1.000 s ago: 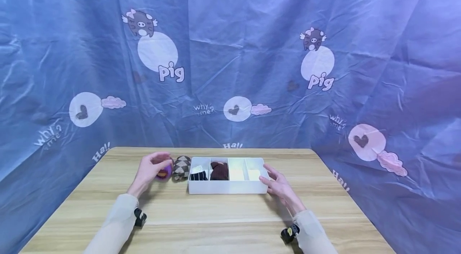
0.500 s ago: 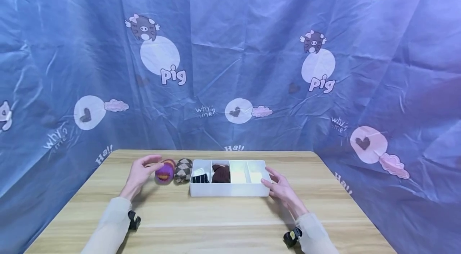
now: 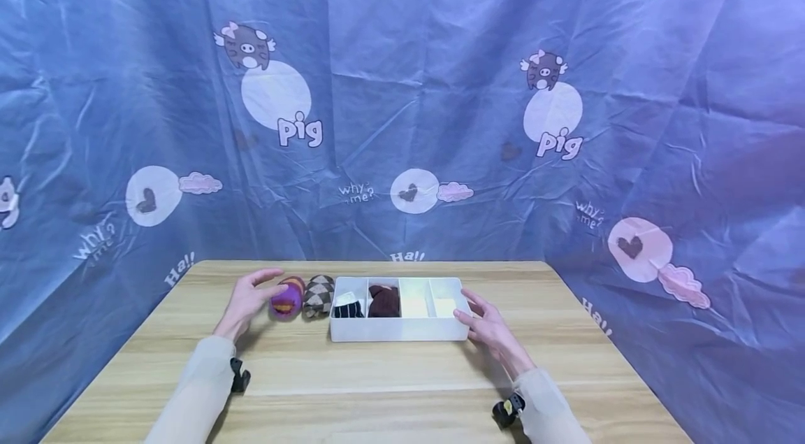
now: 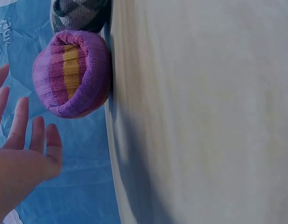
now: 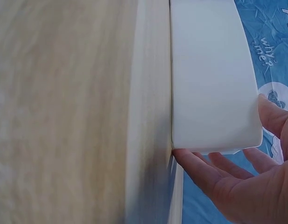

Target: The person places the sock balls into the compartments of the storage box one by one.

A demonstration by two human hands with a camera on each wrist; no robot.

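Note:
My left hand [image 3: 247,301] is just left of a rolled purple sock [image 3: 286,299] with orange stripes, its fingers spread and holding nothing. In the left wrist view, a gap shows between those fingers and the striped sock [image 4: 71,74]. Beside it lies a rolled argyle sock [image 3: 318,296] in grey and brown, close to the left end of a white divided box [image 3: 402,330]. At the other end, my right hand [image 3: 490,328] rests on the box, thumb at the top edge and fairly straight fingers along the end wall [image 5: 218,93].
Inside the box, a black-and-white striped sock [image 3: 348,308] occupies the leftmost compartment and a dark maroon sock [image 3: 383,301] the one beside it. A wooden table [image 3: 377,395] carries everything. A blue printed curtain [image 3: 377,80] hangs behind.
My left hand has drawn back to the left off the purple sock, uncovering more of it. The right hand stays at the box's right end.

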